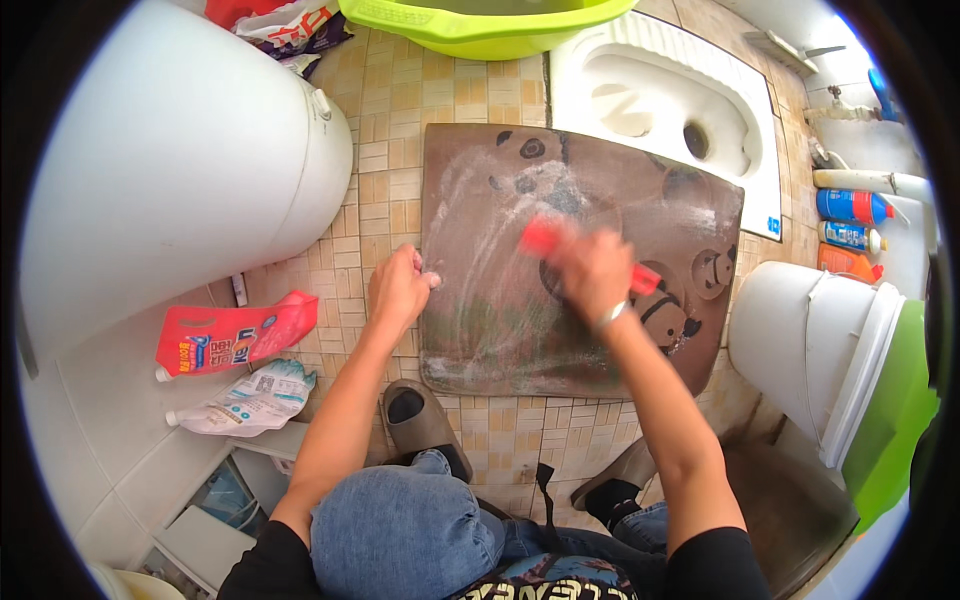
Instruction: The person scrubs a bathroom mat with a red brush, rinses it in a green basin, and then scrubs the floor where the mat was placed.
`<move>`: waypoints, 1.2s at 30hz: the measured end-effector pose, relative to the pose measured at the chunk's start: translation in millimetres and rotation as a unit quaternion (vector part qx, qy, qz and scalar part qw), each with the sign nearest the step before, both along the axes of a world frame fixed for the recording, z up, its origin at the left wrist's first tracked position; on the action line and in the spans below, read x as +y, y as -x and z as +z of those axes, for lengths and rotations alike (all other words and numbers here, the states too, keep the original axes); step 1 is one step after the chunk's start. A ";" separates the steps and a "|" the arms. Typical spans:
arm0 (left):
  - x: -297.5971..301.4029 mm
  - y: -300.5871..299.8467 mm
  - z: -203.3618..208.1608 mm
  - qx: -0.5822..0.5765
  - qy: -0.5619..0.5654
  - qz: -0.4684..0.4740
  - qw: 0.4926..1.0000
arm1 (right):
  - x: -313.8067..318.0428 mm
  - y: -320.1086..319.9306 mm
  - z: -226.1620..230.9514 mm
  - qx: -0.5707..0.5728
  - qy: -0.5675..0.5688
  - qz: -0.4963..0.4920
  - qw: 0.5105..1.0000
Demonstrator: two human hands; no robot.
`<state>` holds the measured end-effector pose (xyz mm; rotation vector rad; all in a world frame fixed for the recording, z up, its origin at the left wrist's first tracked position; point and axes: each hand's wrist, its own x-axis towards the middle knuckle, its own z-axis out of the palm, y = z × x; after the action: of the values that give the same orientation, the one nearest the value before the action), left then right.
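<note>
A brown mat [480, 330] with dark panda figures lies on the tiled floor, its surface streaked with whitish suds. Over its middle, my right hand [597, 272] grips a red scrub brush [541, 237], blurred by motion; part of the brush's handle sticks out on the right of the hand. My left hand [400, 287] is closed in a loose fist at the mat's left edge, fingertips whitish, with nothing visible in it. Whether those fingers touch the mat I cannot tell.
Beyond the mat are a white squat toilet [735, 110] and a lime-green basin [490, 35]. A large white barrel [200, 130] stands left, above a red pouch [235, 335] and a white pouch [250, 400]. At right are a white bucket [800, 340] and several bottles [850, 207].
</note>
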<state>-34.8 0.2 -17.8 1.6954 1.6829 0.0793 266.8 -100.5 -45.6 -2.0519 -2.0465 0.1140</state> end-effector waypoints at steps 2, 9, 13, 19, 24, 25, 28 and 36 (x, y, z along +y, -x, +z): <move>4.5 -8.6 0.0 0.006 -0.002 -0.003 1.000 | 37.4 -35.7 5.7 -0.005 -0.058 -0.231 0.971; 2.1 6.2 2.0 0.029 0.008 0.001 1.000 | -145.6 -53.3 32.3 0.118 0.163 0.214 0.956; 3.6 -6.0 5.0 0.023 0.004 -0.012 1.000 | -63.5 -106.3 30.1 -0.020 0.002 -0.042 0.999; 6.1 5.5 1.9 0.043 0.001 -0.014 0.999 | -121.3 12.4 15.4 0.169 0.084 0.145 0.971; 1.8 -1.4 -1.3 0.025 -0.017 -0.020 0.999 | -38.7 -79.3 19.6 0.002 -0.035 -0.092 0.995; 4.6 -9.6 -2.8 0.018 -0.022 -0.026 0.999 | -19.4 -103.1 15.0 -0.035 -0.038 -0.187 0.981; 5.5 -1.5 -3.0 0.029 -0.013 -0.021 0.999 | 7.5 -20.2 6.5 -0.027 0.004 -0.175 0.984; 0.2 4.5 -9.6 0.010 0.019 0.008 1.000 | 3.0 -64.7 15.6 0.007 0.032 -0.130 0.991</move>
<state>-39.3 0.4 -27.4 1.6602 1.7025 0.0363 331.4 -97.5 -29.9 -2.3286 -1.7682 0.1465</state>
